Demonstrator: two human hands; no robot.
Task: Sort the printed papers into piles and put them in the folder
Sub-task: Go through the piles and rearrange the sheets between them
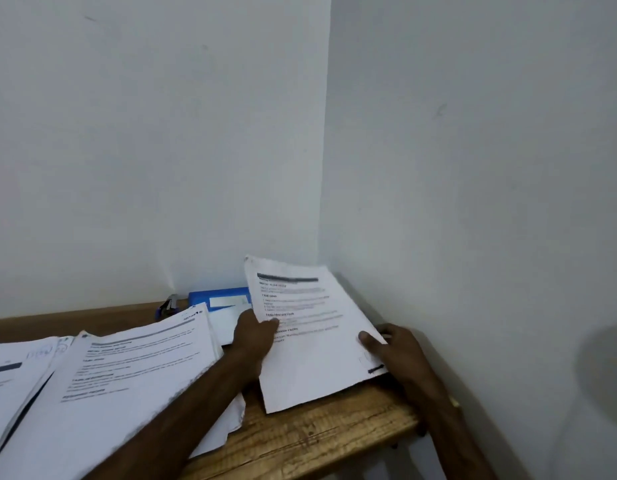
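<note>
**A:** How far along is the sorting?

**B:** Early to middling, I'd judge. On the wooden bench (317, 434), which is pushed into a corner of white walls, the biggest thing is the spread of papers (127, 368) on the left. They overlap and fan out loosely more than they sit in squared piles.

**A:** And the page being handled?

**B:** One printed sheet (310, 341), perhaps a thin sheaf, I cannot tell which. It is lifted and tilted above the right end of the bench, near the corner.

**A:** The folder?

**B:** The blue folder (218, 296) lies flat at the back against the wall, partly hidden behind the sheet. It looks closed, and none of the loose papers can be seen inside it. So the filing looks not yet begun.

**A:** The hands?

**B:** The left hand (257, 336) pinches the sheet's left edge, thumb on the printed face and fingers hidden behind. The right hand (400, 348) grips the right edge the same way, fingers curled round it.

**A:** Anything else?

**B:** A small dark tool (168, 304) beside the folder, possibly a stapler, but it is too blurred to say.
</note>
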